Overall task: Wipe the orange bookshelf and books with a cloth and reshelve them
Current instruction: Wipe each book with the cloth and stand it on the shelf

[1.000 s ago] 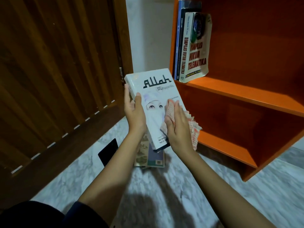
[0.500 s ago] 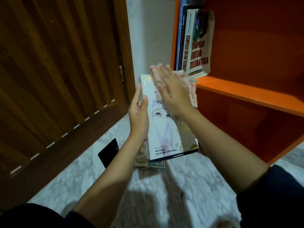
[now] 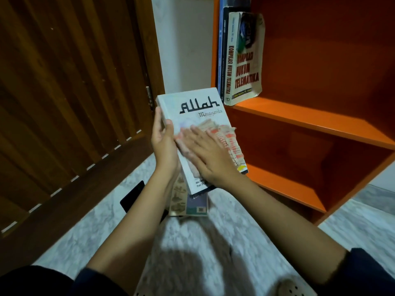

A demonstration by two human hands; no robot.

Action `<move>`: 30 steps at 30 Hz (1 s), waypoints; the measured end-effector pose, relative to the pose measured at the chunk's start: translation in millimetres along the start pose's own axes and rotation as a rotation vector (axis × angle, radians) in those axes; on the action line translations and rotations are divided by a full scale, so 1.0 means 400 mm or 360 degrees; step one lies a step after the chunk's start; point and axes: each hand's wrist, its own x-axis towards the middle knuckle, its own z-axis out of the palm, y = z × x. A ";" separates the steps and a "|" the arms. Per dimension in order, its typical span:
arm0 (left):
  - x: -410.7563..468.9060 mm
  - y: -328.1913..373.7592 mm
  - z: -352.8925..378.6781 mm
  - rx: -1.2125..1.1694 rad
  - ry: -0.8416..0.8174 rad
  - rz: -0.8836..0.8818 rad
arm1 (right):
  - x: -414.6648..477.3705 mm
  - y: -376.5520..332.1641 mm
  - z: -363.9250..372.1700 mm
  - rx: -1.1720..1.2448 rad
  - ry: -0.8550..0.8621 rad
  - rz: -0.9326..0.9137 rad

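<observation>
While you wipe, the white book (image 3: 198,110) sits tilted in the air just in front of the left edge of the orange bookshelf (image 3: 299,116), above a small stack of books (image 3: 190,204) on the floor (image 3: 85,231). Your left grip (image 3: 163,146) is curled round the spine edge, thumb on the cover and fingers behind. Your right grip (image 3: 210,159) lies flat with fingers straight, pressing the cloth (image 3: 232,142) onto the lower half of the cover and clasping nothing.

Expect the book to be light and fairly stiff, with a glossy cover that may slide under the cloth. Hold it by the spine, where it should flex least, and press against the fingers behind. The cloth looks soft and limp, and will likely bunch if pushed from one corner.

The bookshelf's upper compartment holds a few shelved books (image 3: 245,60) standing at its left end, the outermost with a worn, curling cover. The lower compartment shows no books in the part you can see.
</observation>
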 end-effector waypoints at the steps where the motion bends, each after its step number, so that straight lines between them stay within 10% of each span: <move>1: 0.004 0.004 -0.004 -0.0033 0.0024 -0.0003 | -0.019 0.019 -0.003 -0.0052 -0.0023 -0.0112; 8: 0.002 0.007 0.033 -0.0055 0.0173 0.0055 | -0.075 0.014 0.039 0.0352 0.0617 0.1100; 16: 0.012 0.014 0.038 -0.0122 0.0368 0.0122 | -0.184 0.004 0.065 -0.0014 0.0403 -0.0056; 23: 0.002 0.024 0.073 -0.0101 0.0262 0.0063 | -0.126 0.122 -0.038 0.0765 0.0841 0.1045; 30: 0.006 0.000 0.241 -0.0118 -0.0082 0.0210 | 0.039 0.274 -0.215 0.0756 0.0833 0.1117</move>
